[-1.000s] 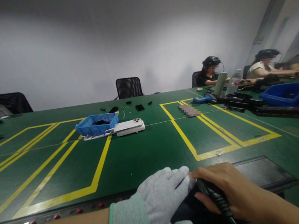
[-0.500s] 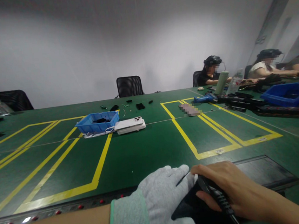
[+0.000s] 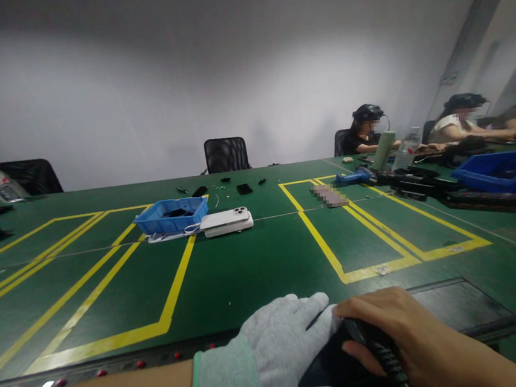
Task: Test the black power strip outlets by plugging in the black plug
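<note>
The left hand (image 3: 286, 346) wears a gray glove with a green edge and lies palm down at the near side of the table. Its fingers are a bit bent over a dark thing (image 3: 322, 360), but I cannot tell if it grips that thing or only rests on it. The right hand (image 3: 401, 332) is bare and is wrapped around a black tool (image 3: 381, 349) with a cord coming out of its near end. The tool is just in front of the dark thing, close to the glove's fingertips, and its tip is hidden. Behind the hands runs a long strip with red buttons (image 3: 140, 364), and a flat dark panel (image 3: 467, 307) is on the right. Farther off on the green table (image 3: 265, 266) are yellow tape lines, a blue tray (image 3: 170, 227) with black bits in it, and a white phone (image 3: 226, 219) just beside it. At the far right, people wearing black headgear sit near a big blue bin (image 3: 507, 178).
</note>
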The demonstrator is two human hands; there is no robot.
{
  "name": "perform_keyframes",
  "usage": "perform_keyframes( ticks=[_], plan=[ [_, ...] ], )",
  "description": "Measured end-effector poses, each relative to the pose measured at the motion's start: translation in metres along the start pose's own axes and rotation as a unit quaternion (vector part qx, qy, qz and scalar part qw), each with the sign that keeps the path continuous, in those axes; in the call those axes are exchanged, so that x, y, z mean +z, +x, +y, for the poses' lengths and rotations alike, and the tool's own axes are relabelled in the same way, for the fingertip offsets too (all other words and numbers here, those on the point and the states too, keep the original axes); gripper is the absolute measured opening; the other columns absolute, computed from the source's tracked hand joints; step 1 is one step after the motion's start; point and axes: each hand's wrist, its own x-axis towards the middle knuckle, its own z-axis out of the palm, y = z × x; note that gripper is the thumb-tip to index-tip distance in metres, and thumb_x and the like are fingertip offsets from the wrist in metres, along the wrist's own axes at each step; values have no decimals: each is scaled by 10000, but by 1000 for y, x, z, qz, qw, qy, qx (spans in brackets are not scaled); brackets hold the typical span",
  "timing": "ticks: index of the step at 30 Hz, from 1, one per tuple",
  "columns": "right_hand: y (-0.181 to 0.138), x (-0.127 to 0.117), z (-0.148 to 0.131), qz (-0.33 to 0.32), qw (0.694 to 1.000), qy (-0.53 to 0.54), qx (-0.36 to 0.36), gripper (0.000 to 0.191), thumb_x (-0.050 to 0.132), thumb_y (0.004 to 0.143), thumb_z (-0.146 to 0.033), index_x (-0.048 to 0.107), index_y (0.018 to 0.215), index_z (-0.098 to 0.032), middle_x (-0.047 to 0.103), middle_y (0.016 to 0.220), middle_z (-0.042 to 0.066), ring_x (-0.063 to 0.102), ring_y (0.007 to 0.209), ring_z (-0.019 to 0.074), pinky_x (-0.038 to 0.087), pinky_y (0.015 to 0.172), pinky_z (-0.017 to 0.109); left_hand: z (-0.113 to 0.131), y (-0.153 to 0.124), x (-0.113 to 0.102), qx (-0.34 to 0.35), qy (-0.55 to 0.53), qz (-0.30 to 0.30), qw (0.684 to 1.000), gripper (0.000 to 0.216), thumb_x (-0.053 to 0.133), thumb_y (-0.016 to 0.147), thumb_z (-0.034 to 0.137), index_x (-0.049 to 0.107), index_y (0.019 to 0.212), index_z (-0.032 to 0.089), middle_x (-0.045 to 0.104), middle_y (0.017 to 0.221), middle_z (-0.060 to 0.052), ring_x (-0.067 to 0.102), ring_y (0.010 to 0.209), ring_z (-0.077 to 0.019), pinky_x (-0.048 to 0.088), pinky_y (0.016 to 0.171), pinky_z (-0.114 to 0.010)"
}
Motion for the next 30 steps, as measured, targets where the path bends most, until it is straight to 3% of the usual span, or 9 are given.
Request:
perform_keyframes(
  ticks=[13, 19, 23, 30],
  plan=[
    [1, 3, 0, 24, 999, 20, 30, 218, 541, 785, -222, 526, 994, -282, 652, 756, -61, 606, 621, 118, 393, 580, 222, 0, 4, 1, -1, 25, 13, 1000, 695, 407, 840, 596, 288, 1391, 190, 385, 1407, -113, 447, 1204, -294, 373, 1004, -417],
    [1, -1, -3, 30, 999, 0, 28, 230, 561, 758, -205, 542, 976, -275, 654, 759, -50, 616, 648, 132, 409, 592, 230, -5, 9, 8, -5, 32, 4, 999, 724, 437, 797, 625, 342, 1367, 190, 389, 1404, -116, 466, 1181, -339, 401, 974, -462],
    [2, -4, -4, 19, 999, -11, 24, 227, 563, 760, -209, 545, 980, -265, 653, 771, -40, 617, 661, 135, 413, 589, 231, -3, 5, 4, 3, 29, 36, 999, 676, 396, 837, 609, 349, 1362, 186, 406, 1393, -113, 465, 1192, -299, 390, 994, -424],
    [2, -1, -6, 36, 999, -25, 16, 252, 545, 738, -163, 545, 970, -263, 646, 728, -46, 605, 611, 132, 410, 563, 227, -7, 8, 13, 3, 37, 21, 999, 668, 478, 821, 558, 356, 1359, 183, 416, 1386, -113, 477, 1184, -281, 372, 1014, -407]
  ],
)
